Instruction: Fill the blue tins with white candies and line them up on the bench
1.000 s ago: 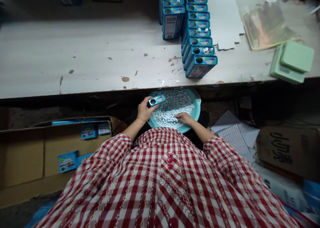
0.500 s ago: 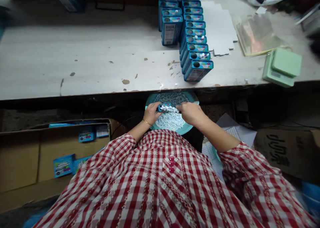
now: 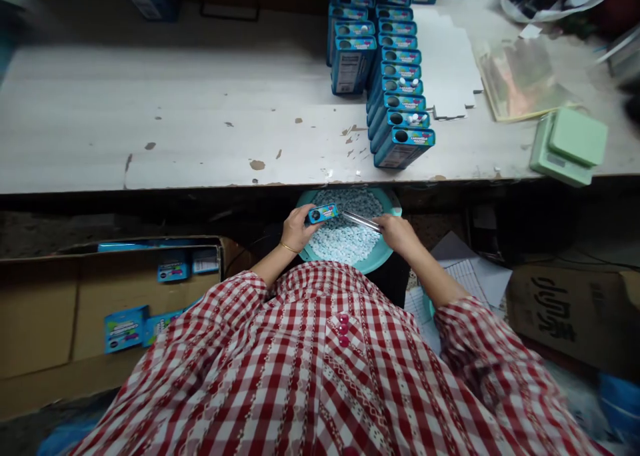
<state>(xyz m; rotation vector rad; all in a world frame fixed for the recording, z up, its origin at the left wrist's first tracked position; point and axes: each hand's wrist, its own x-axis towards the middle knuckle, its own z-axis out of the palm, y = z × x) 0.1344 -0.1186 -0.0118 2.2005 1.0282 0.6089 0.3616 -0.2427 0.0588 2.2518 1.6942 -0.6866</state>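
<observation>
I face the desk (image 3: 200,129); rows of blue stock (image 3: 400,146) stand on it. Below its near edge is the basin (image 3: 377,259), holding loose pellets (image 3: 345,243).

Right hand (image 3: 400,235): fingers curled on the rear end of the scoop (image 3: 363,222). I judge the scoop light, stiff and smooth. Grip the rear end and keep it level; tilt spills any load. Its tip is just beside the box (image 3: 323,213); I cannot confirm contact.

Left hand (image 3: 296,229): fingers closed narrow around the left end of the box, above the basin's left side. I rate the box light and rigid, with a glossy, possibly slippery skin. Hold it by the side walls; keep the hole (image 3: 315,216) in its top uncovered.

Pellets: probably hard, prone to roll, and liable to chip if pinched.
</observation>
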